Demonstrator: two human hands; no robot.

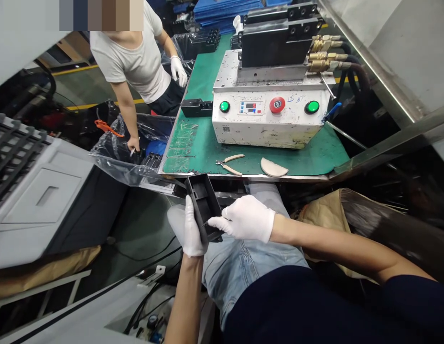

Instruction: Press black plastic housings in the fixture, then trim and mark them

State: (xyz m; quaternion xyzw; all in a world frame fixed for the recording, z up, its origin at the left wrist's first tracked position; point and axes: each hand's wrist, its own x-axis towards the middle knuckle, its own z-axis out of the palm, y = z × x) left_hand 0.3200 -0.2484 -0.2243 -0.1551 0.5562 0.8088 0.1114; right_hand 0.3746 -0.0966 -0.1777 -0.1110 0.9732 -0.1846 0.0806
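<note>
Low in the middle of the frame, the person's gloved left hand (193, 231) grips a black plastic case (203, 203), while the gloved right hand (246, 219) narrows against its edge, holding what I can't tell. Above them, pliers (229, 165) lie on a green mat (315, 148) before a white machine (272, 119); left, a co-worker's hand (133, 143) dips into a plastic bag (114, 160).

White gloves cover the left hand (193, 230) and the right hand (245, 219), and the plastic casing (203, 205) between them is matt black. The table (300, 155) has a green mat scuffed with pale marks. On it stand a grimy white machine (268, 134) with round green buttons (224, 106) and a red button (277, 104), and pliers (234, 157) with cream handles. The person's jeans (243, 258) are pale blue.
</note>
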